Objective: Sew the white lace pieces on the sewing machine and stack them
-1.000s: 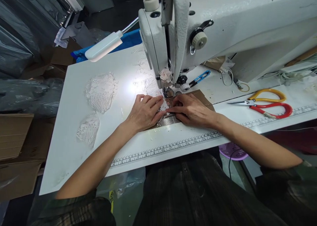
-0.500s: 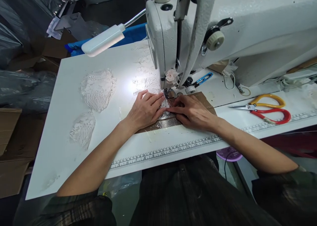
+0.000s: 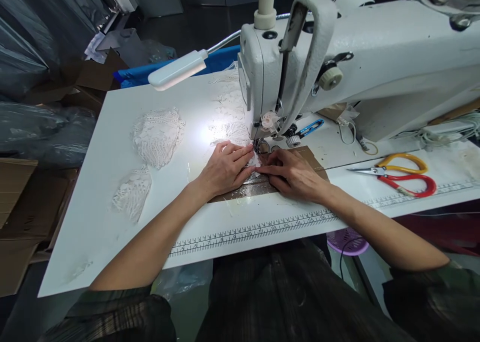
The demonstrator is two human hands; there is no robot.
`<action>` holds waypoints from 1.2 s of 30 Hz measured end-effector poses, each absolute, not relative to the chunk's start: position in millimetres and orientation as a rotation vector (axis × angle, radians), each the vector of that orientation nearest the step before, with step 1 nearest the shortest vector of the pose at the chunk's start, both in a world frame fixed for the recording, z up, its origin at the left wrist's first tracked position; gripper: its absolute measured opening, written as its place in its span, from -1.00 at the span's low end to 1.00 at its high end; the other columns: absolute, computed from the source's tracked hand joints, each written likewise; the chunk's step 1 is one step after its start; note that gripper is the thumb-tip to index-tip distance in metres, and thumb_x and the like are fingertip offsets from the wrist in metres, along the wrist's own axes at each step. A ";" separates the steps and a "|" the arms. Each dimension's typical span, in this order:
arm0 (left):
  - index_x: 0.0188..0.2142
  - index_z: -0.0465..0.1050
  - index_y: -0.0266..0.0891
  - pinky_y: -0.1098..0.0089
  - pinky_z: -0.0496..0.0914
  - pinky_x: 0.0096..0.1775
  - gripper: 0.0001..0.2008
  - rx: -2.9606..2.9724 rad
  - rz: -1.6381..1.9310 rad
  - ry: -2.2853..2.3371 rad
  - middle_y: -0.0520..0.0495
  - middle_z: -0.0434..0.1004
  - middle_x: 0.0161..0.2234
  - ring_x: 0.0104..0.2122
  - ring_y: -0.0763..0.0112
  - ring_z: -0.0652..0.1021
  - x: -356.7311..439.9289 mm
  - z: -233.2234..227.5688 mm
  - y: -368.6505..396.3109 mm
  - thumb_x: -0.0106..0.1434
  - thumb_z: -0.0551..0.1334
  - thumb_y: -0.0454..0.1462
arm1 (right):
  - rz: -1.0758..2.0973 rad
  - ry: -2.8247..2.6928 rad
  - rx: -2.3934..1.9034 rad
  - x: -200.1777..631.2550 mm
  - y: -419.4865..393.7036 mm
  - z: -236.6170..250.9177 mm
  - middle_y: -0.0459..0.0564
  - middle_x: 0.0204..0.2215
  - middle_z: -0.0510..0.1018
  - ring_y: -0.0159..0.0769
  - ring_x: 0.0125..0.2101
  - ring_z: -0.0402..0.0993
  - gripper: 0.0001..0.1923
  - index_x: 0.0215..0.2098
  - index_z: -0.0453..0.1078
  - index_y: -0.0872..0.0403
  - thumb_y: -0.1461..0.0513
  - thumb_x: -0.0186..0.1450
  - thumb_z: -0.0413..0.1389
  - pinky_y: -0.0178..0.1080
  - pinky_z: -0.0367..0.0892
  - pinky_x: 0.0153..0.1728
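Note:
A small piece of white lace lies under the needle area of the white sewing machine. My left hand rests flat on the lace's left side, fingers stretched toward the presser foot. On the other side, my right hand has bent fingers that pinch the lace's edge, the thumb tip almost meeting my left thumb. Both hands lie over a brown taped patch on the table. My palms and fingers hide most of the lace piece.
Two lace piles, a larger one and a smaller one, lie on the left. More lace is behind the needle. Scissors and blue thread snips lie on the right. A lamp hangs over the table.
The camera view has shifted, so the machine and table appear slightly lower and further right. Both hands keep nearly the same place and pose at the lace.

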State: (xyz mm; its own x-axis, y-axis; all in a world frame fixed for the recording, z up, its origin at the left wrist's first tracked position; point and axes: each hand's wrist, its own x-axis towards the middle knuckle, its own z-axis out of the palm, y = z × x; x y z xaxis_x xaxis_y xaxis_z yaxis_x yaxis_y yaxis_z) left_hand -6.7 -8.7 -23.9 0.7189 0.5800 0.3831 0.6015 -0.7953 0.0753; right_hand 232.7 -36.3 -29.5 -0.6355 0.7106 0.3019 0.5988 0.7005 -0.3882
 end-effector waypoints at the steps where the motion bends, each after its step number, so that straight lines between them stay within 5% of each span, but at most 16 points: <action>1: 0.08 0.44 -0.23 -0.02 0.34 0.02 -0.68 -2.846 -0.593 -0.972 -0.19 0.50 0.14 -0.05 0.11 0.54 -6.1 -23.3 -9.1 0.44 0.11 -0.19 | 0.352 -2.469 -1.014 232.5 -36.1 -29.8 0.12 -0.10 0.42 -0.09 -0.06 0.34 -0.62 0.08 0.52 -0.08 0.29 0.38 0.01 0.01 0.29 -0.04; 27: 0.13 0.40 -0.30 -0.28 0.21 0.18 -0.64 -2.814 -0.477 -0.953 -0.29 0.43 0.18 0.04 0.00 0.50 -4.9 -22.7 -12.3 0.44 0.08 -0.21 | 0.391 -2.434 -0.976 235.2 -34.4 -33.5 0.09 -0.11 0.43 -0.10 -0.06 0.36 -0.60 0.09 0.52 -0.12 0.28 0.37 0.03 0.01 0.30 -0.02; 36: -0.09 0.54 -0.23 -0.11 0.33 0.15 -0.79 -2.775 -0.591 -0.815 -0.12 0.62 -0.05 -0.23 0.28 0.60 -3.9 -21.2 -15.2 0.41 0.13 -0.31 | 0.420 -2.431 -0.997 234.2 -34.9 -30.7 0.10 -0.10 0.42 -0.12 -0.06 0.36 -0.63 0.06 0.54 -0.08 0.27 0.38 0.03 0.00 0.28 -0.01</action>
